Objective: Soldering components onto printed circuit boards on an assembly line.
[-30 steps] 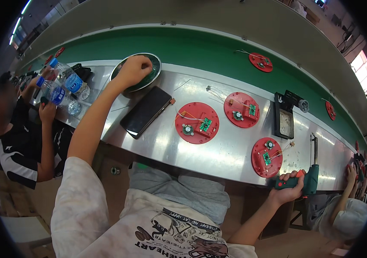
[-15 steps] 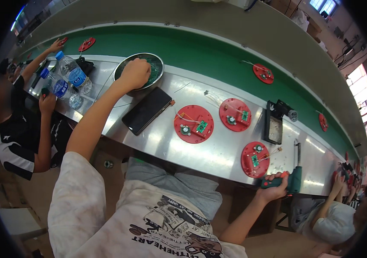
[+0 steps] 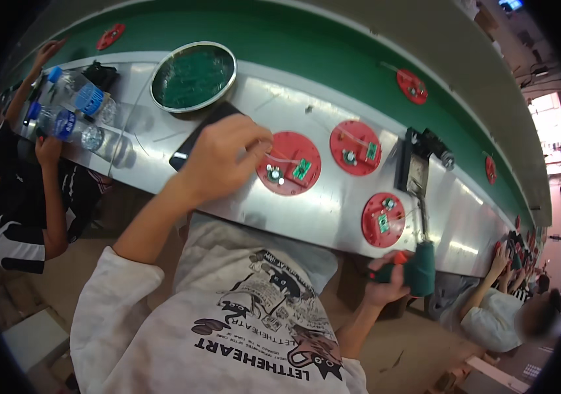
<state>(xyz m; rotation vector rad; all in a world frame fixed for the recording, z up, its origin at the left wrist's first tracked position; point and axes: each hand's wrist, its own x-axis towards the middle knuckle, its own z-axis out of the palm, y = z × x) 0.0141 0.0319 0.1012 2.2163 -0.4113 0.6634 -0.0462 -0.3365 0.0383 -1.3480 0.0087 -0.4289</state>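
Note:
My left hand [image 3: 228,155] is over the near part of a black phone, thumb and fingertips pinched together at the left edge of a red disc [image 3: 307,150]. What lies between the fingertips is too small to make out. That disc carries a small green circuit board [image 3: 301,169], a round metal part and thin wires. At the table's front edge my right hand [image 3: 389,281] grips a green pistol-grip soldering gun [image 3: 418,270] with a red trigger, its long metal tip pointing away from me. Two more red discs [image 3: 354,148] [image 3: 383,220] with boards lie close by.
A metal bowl [image 3: 229,84], greenish inside, stands behind the phone [image 3: 187,152]. Plastic bottles [image 3: 87,98] lie at the left. A black soldering stand [image 3: 404,172] is at the right. Further red discs [image 3: 412,86] rest on the green strip [image 3: 333,72]. People work on both sides.
My left hand has left the bowl and come right and nearer, to the middle red disc. The soldering gun has shifted left in view, its tip now by the stand. The head view has tilted.

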